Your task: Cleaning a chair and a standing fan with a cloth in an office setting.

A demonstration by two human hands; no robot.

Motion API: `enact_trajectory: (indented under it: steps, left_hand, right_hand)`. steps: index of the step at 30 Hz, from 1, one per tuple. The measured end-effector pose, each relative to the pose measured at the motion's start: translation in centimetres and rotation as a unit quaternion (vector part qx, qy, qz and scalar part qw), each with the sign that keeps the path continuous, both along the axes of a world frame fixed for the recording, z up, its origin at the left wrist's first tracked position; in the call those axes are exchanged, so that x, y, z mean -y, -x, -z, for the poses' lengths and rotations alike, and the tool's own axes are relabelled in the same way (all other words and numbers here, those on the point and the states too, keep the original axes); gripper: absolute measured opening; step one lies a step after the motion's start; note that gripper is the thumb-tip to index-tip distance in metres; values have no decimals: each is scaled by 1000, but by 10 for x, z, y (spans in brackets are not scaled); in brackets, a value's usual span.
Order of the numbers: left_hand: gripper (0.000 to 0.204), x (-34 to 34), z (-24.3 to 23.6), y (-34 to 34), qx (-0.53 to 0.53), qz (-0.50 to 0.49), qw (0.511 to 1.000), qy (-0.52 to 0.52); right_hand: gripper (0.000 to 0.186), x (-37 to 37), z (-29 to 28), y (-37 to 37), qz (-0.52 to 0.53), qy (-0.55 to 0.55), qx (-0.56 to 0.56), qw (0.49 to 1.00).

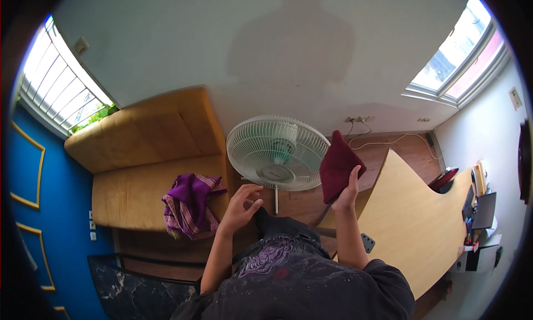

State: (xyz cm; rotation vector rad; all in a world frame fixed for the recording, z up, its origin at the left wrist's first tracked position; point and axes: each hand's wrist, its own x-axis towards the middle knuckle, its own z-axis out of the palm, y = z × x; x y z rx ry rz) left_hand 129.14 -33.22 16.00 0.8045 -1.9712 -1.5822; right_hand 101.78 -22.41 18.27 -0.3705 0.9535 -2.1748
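Observation:
A folded maroon cloth point(340, 167) is held up in my right hand point(348, 196), its thumb lying over the cloth's near edge and the other fingers hidden behind it. My left hand point(242, 207) is raised in front of a white pedestal fan point(279, 152), fingers loosely curled and apart from the thumb, with nothing in it. The fan's round grille stands just beyond both hands, and the cloth overlaps its right rim. To the left of my left hand, a purple and pink patterned scarf point(193, 200) lies crumpled over the front edge of a tan sofa point(127, 192).
On the right spreads a light wooden desk point(413, 225), with a monitor point(484, 210) and keyboard at its far side. A dark marble-patterned table point(139, 289) stands at lower left. Behind the fan, cables point(388, 142) run from a wall socket along the floor.

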Motion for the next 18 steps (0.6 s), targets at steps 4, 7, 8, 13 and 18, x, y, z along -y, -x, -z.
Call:
enact_trajectory:
  steps: [4, 7, 8, 13, 18]
  left_hand:
    - [47, 38, -12, 23, 37, 42, 991, 121]
    - [51, 71, -16, 42, 55, 35, 957, 283]
    - [51, 86, -14, 47, 69, 2, 937, 343]
    - [49, 158, 2, 72, 84, -78, 903, 414]
    - [44, 176, 25, 89, 45, -5, 947, 317]
  right_hand:
    - [61, 21, 19, 10, 79, -67, -75, 992]
    - [63, 49, 11, 5, 137, -88, -168, 972]
    - [58, 56, 16, 8, 159, -129, -249, 947]
    - [51, 100, 30, 7, 178, -323, -562, 740]
    - [63, 160, 15, -48, 194, -395, -657, 612]
